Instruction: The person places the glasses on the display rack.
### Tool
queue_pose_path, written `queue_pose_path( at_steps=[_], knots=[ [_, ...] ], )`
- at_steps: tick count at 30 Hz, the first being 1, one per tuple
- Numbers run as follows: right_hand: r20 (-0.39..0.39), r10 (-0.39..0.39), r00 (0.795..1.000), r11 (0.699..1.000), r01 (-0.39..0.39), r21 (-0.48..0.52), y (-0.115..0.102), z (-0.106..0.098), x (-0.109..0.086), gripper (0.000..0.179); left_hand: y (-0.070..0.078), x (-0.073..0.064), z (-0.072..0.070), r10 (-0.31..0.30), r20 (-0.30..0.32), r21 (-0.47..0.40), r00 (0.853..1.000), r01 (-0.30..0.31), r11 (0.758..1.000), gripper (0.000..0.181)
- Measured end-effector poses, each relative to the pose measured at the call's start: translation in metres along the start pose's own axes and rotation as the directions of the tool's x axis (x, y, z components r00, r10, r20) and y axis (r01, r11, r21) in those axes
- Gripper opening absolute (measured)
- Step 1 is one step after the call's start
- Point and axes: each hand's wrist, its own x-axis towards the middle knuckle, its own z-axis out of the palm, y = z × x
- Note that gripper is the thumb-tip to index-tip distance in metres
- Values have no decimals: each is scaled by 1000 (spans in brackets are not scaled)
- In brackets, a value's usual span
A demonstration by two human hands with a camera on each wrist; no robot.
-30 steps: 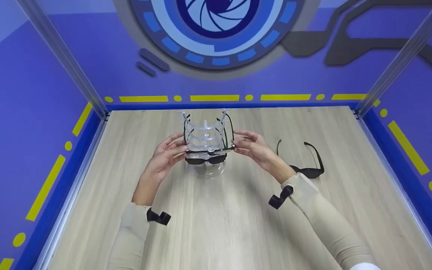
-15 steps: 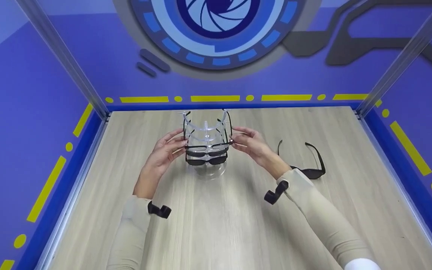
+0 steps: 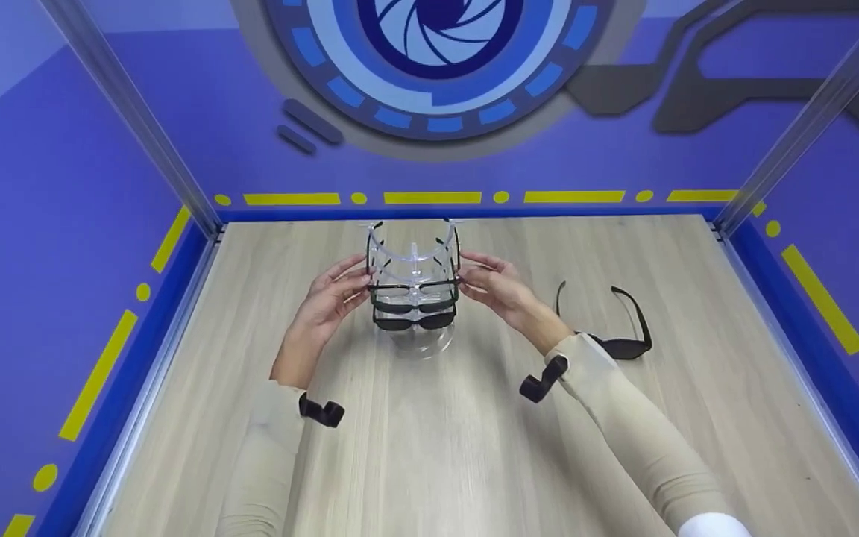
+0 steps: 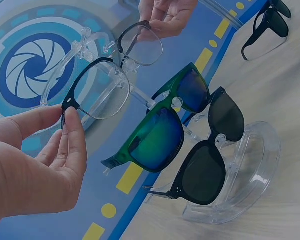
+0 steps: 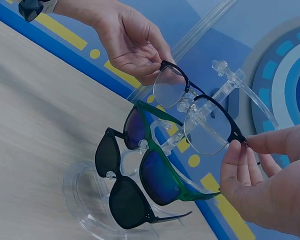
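Between my hands is a pair of eyeglasses with black upper rims and clear lenses. My left hand pinches one hinge corner, my right hand the other. The eyeglasses are at an upper tier of a clear plastic display stand. Below them on the stand sit green-framed sunglasses with blue-green mirrored lenses. Lowest is a pair of black sunglasses with dark lenses, close over the round base. The temples of the eyeglasses run back along both sides of the stand in the head view.
Another pair of black sunglasses lies on the wooden table to the right, temples toward the back, partly behind my right forearm. Blue patterned panels close off the back and both sides.
Both hands have shifted slightly up and back with the eyeglasses, which now sit above the green-framed sunglasses instead of overlapping them. The loose sunglasses stay where they were.
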Motion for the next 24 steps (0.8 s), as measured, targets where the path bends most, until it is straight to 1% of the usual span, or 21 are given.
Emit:
queue_pose_path(
  at_steps=[6,14,18,24],
  knots=[
    [-8,6,1000,1000,-6,12,3,-2,4,46,-2,2,-1,-1,-2,2,1000,1,1000,50],
    [-21,22,1000,1000,-22,-15,11,-5,8,48,-5,5,-2,-9,-11,8,1000,9,1000,49],
    [-15,9,1000,1000,-9,-20,13,-5,8,47,-6,5,-3,3,-7,19,1000,-3,1000,48],
    [-10,-2,1000,1000,2,-10,13,-5,8,44,-5,4,-3,-3,2,39,1000,3,999,47]
  ],
)
